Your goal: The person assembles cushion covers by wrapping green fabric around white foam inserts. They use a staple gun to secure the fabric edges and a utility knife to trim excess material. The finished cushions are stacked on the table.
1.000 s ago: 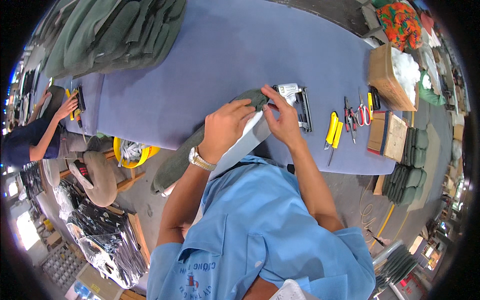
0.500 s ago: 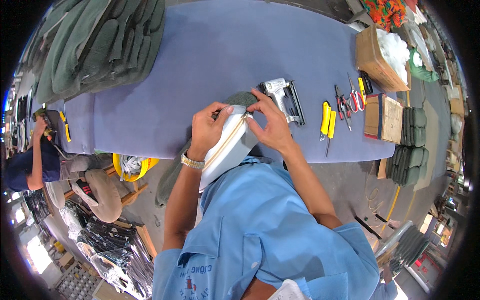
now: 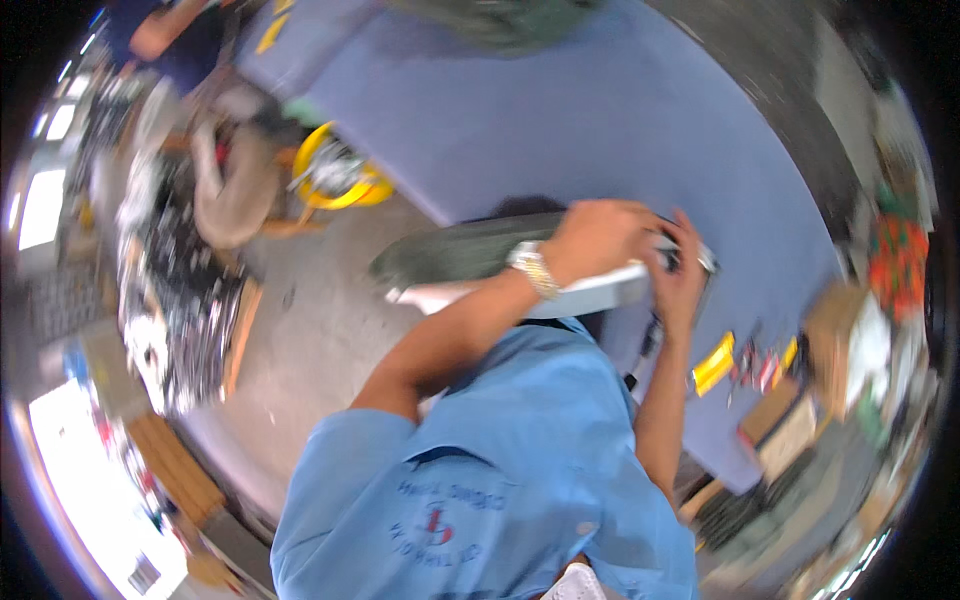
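Note:
A long cushion (image 3: 455, 250), dark green on one side with a white underside, lies across the front of my body, its right end at the table edge. Over that right end bends my left hand (image 3: 605, 238), its fingers curled onto the green cover and mostly hidden behind the hand. My right hand (image 3: 681, 275) meets it there, thumb and fingers bent together at the cover's edge; motion smears the fingertips. Just beyond my right hand a silvery part of a staple gun (image 3: 708, 260) shows, the rest hidden behind the hand.
Yellow-handled cutters (image 3: 713, 366) and blurred hand tools lie right on the blue table (image 3: 560, 130), near a cardboard box (image 3: 835, 325) of white stuffing. More green pieces (image 3: 500, 22) lie at the far edge. A yellow bucket (image 3: 372, 190) stands left, near a co-worker (image 3: 180, 45).
The whole view has swung round, so the table now runs diagonally. The cushion has turned from slanting to nearly level, with both hands still at its end, now closer together.

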A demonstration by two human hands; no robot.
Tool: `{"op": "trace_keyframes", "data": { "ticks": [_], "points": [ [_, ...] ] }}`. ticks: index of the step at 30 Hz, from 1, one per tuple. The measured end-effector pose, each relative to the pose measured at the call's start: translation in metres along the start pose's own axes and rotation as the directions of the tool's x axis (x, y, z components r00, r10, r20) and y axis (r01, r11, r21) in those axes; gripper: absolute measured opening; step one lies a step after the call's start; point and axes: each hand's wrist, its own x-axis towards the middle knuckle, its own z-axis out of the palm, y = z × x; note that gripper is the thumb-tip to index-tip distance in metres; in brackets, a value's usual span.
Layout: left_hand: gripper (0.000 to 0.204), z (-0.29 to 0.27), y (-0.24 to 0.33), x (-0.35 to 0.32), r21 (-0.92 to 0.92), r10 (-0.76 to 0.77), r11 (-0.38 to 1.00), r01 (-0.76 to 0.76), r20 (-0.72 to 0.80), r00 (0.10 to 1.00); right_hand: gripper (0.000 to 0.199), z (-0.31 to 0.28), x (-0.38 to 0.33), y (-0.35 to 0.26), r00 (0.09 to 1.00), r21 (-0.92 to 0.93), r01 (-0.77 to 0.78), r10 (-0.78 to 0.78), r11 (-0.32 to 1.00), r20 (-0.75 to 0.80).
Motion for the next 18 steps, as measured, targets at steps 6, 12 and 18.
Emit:
{"op": "trace_keyframes", "data": {
  "ticks": [6, 12, 18],
  "points": [
    [0.02, -0.082, -0.001, -0.064, -0.032, -0.072, 0.997, 0.065, -0.525, 0.848, 0.037, 0.007, 0.053, 0.002, 0.987, 0.077, -0.092, 0.081, 0.993, 0.139],
    [0.041, -0.132, -0.072, -0.179, -0.388, -0.475, 0.855, 0.344, -0.852, 0.22, 0.035, 0.009, 0.063, 0.008, 0.986, 0.076, -0.08, 0.068, 0.994, 0.155],
    [0.069, -0.121, -0.081, -0.159, -0.573, -0.635, 0.772, 0.276, -0.67, 0.385, 0.035, -0.001, 0.068, 0.054, 0.984, 0.199, -0.128, 0.099, 0.972, 0.147]
  ]
}}
